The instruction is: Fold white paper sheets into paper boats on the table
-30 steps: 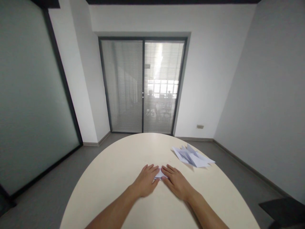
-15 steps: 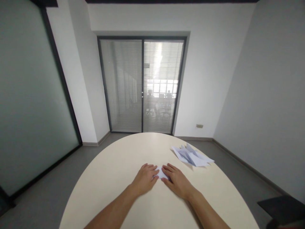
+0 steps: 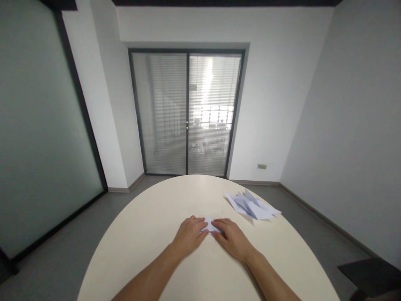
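Observation:
A small piece of folded white paper [image 3: 209,225] lies on the table between my hands, its ends covered by my fingers. My left hand [image 3: 189,235] holds its left end, thumb at the near edge and fingers curled over the far side. At the right end, my right hand [image 3: 234,239] grips the paper in the same manner, its fingers bent inward. Which folds the paper has, I cannot make out.
Several folded white papers [image 3: 253,207] lie in a loose pile at the table's right side. The round cream table [image 3: 140,234] curves away toward a glass door [image 3: 163,117] with blinds. A dark chair [image 3: 372,274] stands at the lower right.
The fingers of my right hand have curled in more, and both hands have shifted slightly over the paper. The pile has not moved.

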`<state>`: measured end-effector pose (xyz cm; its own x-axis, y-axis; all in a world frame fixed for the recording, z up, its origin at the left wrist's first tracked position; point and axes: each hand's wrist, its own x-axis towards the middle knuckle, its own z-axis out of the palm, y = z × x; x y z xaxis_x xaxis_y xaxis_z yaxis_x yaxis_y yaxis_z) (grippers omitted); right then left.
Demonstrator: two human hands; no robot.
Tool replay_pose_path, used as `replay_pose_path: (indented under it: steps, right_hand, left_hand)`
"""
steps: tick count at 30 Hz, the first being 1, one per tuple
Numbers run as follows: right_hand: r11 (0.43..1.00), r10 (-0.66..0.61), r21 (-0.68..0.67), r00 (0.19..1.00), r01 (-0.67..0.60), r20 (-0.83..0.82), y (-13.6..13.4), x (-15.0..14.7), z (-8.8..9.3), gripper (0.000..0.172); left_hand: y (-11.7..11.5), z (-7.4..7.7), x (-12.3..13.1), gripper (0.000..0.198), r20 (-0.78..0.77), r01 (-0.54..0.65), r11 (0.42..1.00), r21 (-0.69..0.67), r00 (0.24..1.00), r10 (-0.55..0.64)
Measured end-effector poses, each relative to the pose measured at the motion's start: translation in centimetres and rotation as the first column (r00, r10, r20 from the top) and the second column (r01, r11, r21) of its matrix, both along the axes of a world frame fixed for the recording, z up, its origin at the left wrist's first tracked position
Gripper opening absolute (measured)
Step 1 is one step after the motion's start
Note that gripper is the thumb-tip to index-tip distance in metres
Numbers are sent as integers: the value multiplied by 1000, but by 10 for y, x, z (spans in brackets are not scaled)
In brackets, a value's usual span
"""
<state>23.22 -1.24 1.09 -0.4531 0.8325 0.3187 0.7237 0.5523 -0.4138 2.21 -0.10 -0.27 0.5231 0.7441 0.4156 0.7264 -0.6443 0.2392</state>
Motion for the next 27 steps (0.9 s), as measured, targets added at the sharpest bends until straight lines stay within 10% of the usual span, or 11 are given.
replay_pose_path:
  steps: [27]
  right_hand:
    - [991, -130, -11, 979, 130, -157, 9, 2, -19, 36]
  left_hand:
    - [10, -14, 0, 32, 236, -254, 941, -224, 923, 305]
